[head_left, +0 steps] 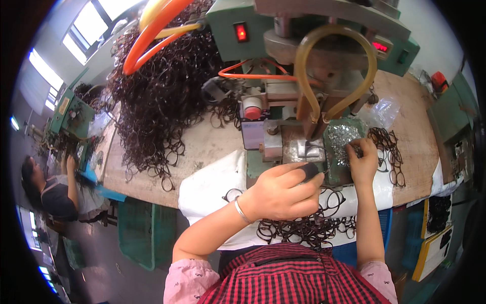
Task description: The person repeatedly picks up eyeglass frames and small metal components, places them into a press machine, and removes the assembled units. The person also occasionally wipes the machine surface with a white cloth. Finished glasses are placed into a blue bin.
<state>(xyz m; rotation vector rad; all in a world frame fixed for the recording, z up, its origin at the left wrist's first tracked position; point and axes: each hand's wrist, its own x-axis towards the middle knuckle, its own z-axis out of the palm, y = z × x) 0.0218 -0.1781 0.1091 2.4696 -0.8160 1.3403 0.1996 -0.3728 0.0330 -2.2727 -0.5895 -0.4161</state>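
Touching the green tray's (340,175) metal pieces (340,137), the right hand (364,163) curls, its grip unclear; left of the tray, the left hand (286,193) clasps a dark eyeglass frame (343,199)

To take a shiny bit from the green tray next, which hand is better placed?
The right hand, probably: its fingertips are at the shiny bits in the green tray. The left hand, wearing a black finger cover, sits left of the tray, nearer the person.
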